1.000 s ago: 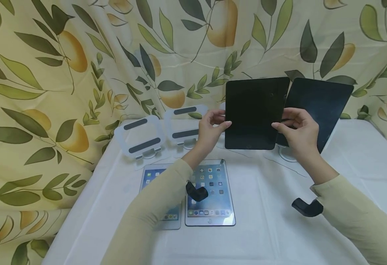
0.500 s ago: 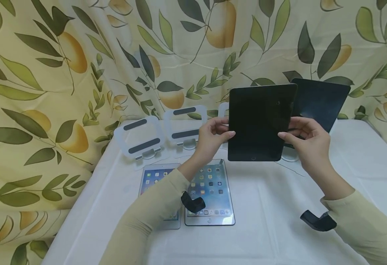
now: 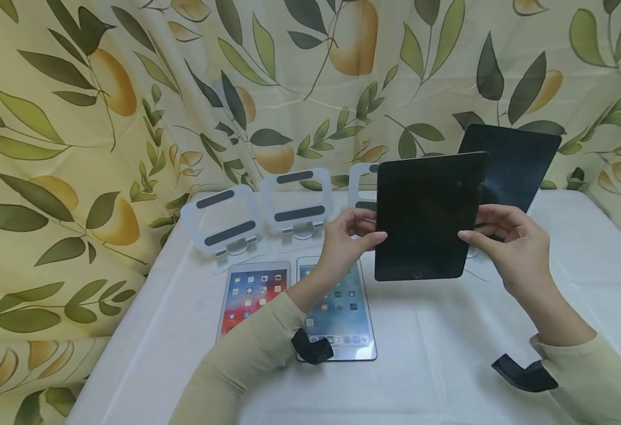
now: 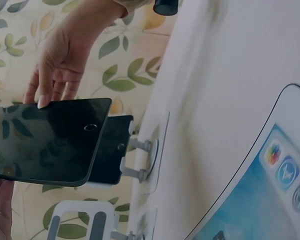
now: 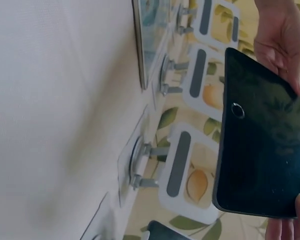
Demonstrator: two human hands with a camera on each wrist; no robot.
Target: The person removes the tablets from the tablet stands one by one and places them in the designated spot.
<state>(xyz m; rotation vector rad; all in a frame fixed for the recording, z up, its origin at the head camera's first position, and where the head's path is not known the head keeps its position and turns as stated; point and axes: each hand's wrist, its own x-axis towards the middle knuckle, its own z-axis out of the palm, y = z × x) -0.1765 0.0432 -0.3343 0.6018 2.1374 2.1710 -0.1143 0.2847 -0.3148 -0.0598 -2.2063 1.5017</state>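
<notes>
A person holds up a black tablet with two hands. The left hand pinches its left edge, thumb on the front and fingers behind. The right hand pinches the right edge the same way, thumb on the glass. The tablet is in the air over the white table, in front of the person. Its dark screen faces the person. Its long side goes up and down, and the top tips a little to the right. The round home button is at the low end.

Behind it, to the right, a dark tablet on a stand leans back with its screen facing the person too. To the left are a white stand with gray bars, a middle stand and a third stand, partly hidden by the held tablet. Two tablets lie flat nearer the person, side by side, screens up: one with a red and blue picture and one with a blue picture. The left arm covers part of both.
</notes>
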